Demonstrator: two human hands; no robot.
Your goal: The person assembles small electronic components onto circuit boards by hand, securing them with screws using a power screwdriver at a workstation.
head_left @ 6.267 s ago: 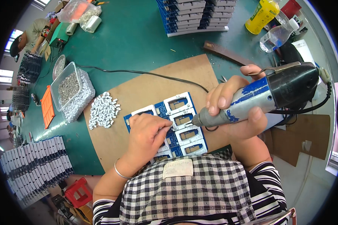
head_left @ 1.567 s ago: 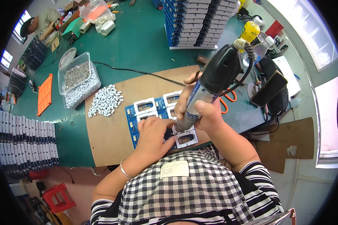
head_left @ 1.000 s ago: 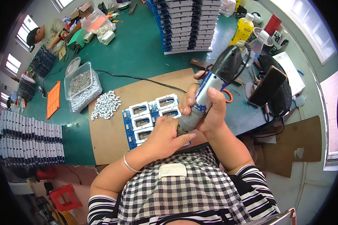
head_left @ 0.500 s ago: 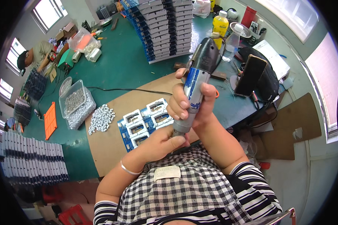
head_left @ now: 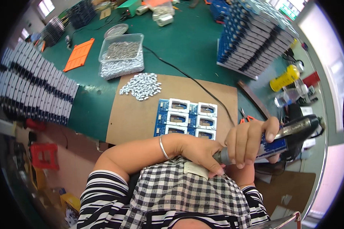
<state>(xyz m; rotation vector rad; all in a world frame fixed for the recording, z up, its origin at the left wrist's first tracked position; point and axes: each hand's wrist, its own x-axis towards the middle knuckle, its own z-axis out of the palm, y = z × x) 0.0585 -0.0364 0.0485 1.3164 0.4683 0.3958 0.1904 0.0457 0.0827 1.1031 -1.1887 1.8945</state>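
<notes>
My right hand (head_left: 248,143) is wrapped round the body of a blue and grey electric screwdriver (head_left: 273,147), which lies tilted, its black rear end up to the right. My left hand (head_left: 200,150), a bangle on its wrist, closes round the screwdriver's nose just in front of my apron; the fingertips and the bit are hidden. Beyond the left hand a blue circuit board panel (head_left: 193,108) with white rectangular frames (head_left: 177,119) on it lies on a brown board (head_left: 137,118). My left forearm and hand are close to its near edge.
Small white parts (head_left: 142,87) are heaped beside the panel. Behind them stands a clear tub (head_left: 122,70) of parts. Stacked panels rise at left (head_left: 38,87) and far right (head_left: 252,42). A black cord (head_left: 187,74) crosses the bench. Pliers (head_left: 246,117), a metal bar (head_left: 254,101) and bottles (head_left: 284,78) lie right.
The screwdriver has swung from nearly upright to a flat tilt toward the right, both hands still on it. My view has turned, so the bench items sit differently in the picture.
</notes>
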